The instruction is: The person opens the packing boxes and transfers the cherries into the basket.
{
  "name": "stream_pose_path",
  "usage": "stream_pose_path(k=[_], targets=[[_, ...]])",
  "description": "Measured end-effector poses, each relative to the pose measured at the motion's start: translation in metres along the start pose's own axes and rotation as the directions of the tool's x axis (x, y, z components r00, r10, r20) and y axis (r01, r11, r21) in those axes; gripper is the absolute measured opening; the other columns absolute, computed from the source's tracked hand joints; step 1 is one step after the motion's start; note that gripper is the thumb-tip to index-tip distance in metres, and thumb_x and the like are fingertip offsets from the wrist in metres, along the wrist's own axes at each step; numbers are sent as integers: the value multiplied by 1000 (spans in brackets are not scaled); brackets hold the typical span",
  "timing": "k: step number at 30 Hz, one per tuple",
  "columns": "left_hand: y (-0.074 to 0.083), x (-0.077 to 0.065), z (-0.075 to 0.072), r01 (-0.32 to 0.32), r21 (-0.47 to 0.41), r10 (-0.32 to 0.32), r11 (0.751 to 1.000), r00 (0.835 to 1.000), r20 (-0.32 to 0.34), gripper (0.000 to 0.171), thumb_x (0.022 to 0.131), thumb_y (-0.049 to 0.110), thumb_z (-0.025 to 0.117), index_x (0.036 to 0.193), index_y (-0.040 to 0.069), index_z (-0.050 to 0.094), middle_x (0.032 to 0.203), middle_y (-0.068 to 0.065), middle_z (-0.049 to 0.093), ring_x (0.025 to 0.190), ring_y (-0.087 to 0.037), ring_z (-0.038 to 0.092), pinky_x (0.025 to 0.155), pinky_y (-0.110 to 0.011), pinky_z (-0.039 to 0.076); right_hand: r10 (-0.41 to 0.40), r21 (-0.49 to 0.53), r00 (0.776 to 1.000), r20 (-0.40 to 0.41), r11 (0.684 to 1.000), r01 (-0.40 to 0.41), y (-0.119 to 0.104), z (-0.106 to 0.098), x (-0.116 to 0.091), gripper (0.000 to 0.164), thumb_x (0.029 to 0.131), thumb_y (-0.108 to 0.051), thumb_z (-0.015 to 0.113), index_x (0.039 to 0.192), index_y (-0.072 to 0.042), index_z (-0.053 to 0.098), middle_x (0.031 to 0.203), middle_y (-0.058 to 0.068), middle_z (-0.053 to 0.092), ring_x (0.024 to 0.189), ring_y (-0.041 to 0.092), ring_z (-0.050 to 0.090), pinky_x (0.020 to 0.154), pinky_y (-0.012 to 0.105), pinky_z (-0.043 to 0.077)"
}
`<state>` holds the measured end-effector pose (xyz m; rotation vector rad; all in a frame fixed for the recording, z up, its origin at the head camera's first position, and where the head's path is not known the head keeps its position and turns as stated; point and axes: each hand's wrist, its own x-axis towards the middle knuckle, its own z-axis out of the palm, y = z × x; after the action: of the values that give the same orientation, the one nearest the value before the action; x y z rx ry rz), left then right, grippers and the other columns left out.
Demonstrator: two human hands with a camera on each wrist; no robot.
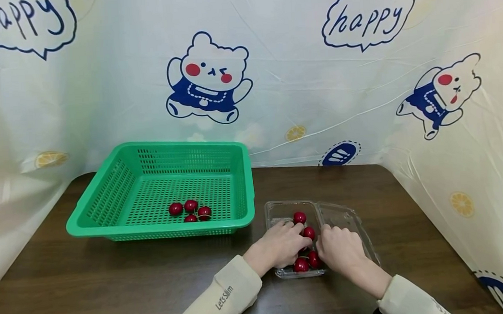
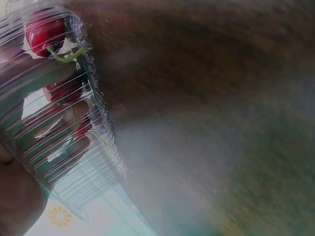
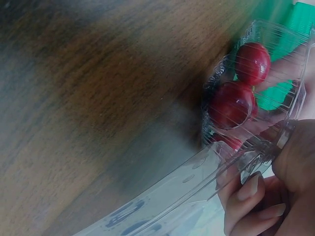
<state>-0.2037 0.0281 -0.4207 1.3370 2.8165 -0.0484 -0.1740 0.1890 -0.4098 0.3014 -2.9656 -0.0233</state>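
A clear plastic clamshell box (image 1: 290, 203) lies open on the table, with several red cherries (image 1: 301, 265) inside. My left hand (image 1: 282, 245) reaches into it from the left, fingers extended among the cherries. Through the ribbed wall in the left wrist view, the fingertips show close to a stemmed cherry (image 2: 45, 32); whether they pinch one is hidden. At the hinge side, my right hand (image 1: 342, 250) grips the box edge with curled fingers (image 3: 248, 189). The box's transparent lid (image 1: 340, 214) spreads out to the right, partly behind that hand.
A green perforated basket (image 1: 160, 228) stands to the left of the box, with several cherries (image 1: 191, 206) on its floor. Beneath everything is a dark brown wooden table (image 1: 112, 290). A printed curtain (image 1: 290, 87) hangs behind and along the sides.
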Motion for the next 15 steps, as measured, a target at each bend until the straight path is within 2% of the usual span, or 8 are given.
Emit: stream_pose_path(k=[15], targets=[[1, 1, -2, -20, 36, 21, 999, 1000, -20, 28, 84, 25, 70, 112, 28, 70, 112, -3, 67, 98, -19, 64, 92, -37, 53, -7, 1, 1000, -1, 1000, 7, -1, -2, 0, 27, 84, -17, 60, 61, -5, 51, 50, 12, 55, 42, 29, 54, 34, 41, 43]])
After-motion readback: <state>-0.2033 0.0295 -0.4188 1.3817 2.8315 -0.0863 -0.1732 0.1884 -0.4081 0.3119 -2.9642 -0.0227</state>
